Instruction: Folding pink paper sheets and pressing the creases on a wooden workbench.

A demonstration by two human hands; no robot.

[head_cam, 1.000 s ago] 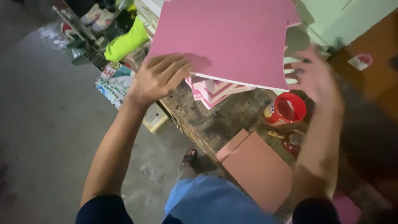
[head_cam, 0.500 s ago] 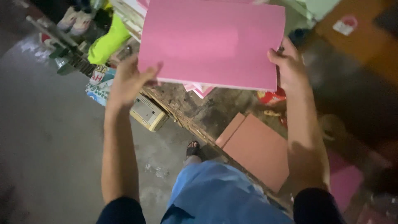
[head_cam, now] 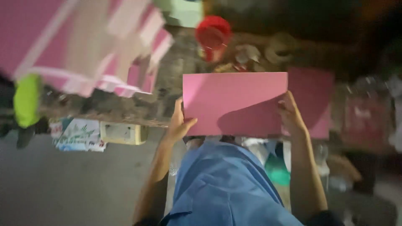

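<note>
1. Head view: the person holds a pink sheet (head_cam: 234, 102) flat in front of the body, above the blue-clad lap, with its long edges running left to right
2. The left hand (head_cam: 179, 123) grips the sheet's lower left corner, thumb lying over the front face and fingers hidden behind the sheet
3. The right hand (head_cam: 291, 117) is closed on the right edge, fingers curled over the front near the lower right corner
4. Just behind the sheet's right edge lies another pink board (head_cam: 312, 98), partly covered by the held sheet and reaching further right
5. The bench (head_cam: 167, 96) runs across the picture beyond the sheet's top edge, rough and dark; a red cup (head_cam: 212, 33) stands on it above the sheet, well apart from both hands
6. A blurred stack of pink and white sheets (head_cam: 83, 46) fills the upper left, hanging over the bench's near edge
7. Left of the left arm the grey floor (head_cam: 63, 188) lies open; a cream box (head_cam: 123, 133) and printed paper (head_cam: 77, 134) sit under the bench edge
8. The right side is dark and cluttered, its shapes too blurred to tell
</note>
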